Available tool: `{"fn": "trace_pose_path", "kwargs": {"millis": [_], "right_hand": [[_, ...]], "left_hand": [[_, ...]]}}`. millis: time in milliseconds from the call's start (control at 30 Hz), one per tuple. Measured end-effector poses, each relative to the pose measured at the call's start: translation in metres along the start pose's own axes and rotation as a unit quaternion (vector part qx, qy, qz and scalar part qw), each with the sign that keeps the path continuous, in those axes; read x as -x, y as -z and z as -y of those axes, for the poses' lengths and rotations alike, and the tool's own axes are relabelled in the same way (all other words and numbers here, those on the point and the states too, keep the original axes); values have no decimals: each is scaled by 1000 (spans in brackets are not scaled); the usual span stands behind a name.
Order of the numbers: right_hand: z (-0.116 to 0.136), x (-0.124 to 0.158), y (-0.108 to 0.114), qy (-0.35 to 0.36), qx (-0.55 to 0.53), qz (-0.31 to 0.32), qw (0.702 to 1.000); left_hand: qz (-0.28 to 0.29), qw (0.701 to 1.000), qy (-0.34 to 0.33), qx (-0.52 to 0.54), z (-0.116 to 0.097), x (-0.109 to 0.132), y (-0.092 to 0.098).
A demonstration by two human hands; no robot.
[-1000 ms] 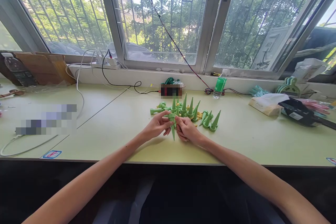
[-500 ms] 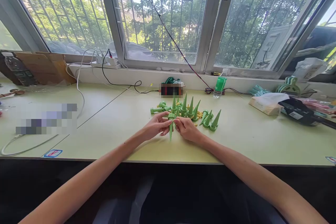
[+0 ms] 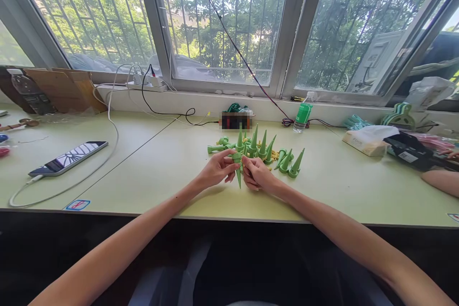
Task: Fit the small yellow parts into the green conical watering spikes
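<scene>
My left hand point(image 3: 216, 169) and my right hand point(image 3: 257, 173) meet over the pale green table point(image 3: 165, 167). Both pinch one green plastic spike point(image 3: 238, 170) at its wide top end, its tip pointing down toward me. Just behind my hands stands a cluster of upright green spikes point(image 3: 258, 145), with two more spikes point(image 3: 292, 162) to the right. Loose green parts point(image 3: 219, 145) lie at the cluster's left and small yellow pieces point(image 3: 274, 155) sit among the spikes.
A phone point(image 3: 68, 158) on a white cable lies at the left. A green-labelled bottle point(image 3: 301, 116) stands by the window sill. A tissue pack point(image 3: 366, 138) and black bag point(image 3: 409, 151) lie at right, where another person's arm point(image 3: 440, 180) rests on the table.
The spike between my hands has swung slightly, tip now a little more to the right. Another person's arm has come into view at the right edge.
</scene>
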State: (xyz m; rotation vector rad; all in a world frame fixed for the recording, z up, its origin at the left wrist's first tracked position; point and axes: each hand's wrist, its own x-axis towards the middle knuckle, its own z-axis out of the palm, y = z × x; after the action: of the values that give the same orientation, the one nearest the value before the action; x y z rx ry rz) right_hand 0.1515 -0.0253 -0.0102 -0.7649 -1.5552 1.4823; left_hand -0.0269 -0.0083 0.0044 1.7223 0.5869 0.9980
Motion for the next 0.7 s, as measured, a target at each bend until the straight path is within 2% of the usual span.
{"fn": "trace_pose_path", "kwargs": {"millis": [200, 433, 567, 700], "right_hand": [[0, 0, 0, 11, -34, 12, 999], [1, 1, 0, 21, 22, 9, 999], [0, 0, 2, 54, 126, -7, 991], [-2, 0, 3, 112, 255, -55, 959]], "left_hand": [[-3, 1000, 8, 15, -1, 0, 0], [1, 996, 55, 69, 0, -1, 4], [-4, 984, 108, 141, 0, -3, 5], [0, 971, 154, 182, -4, -3, 6]]}}
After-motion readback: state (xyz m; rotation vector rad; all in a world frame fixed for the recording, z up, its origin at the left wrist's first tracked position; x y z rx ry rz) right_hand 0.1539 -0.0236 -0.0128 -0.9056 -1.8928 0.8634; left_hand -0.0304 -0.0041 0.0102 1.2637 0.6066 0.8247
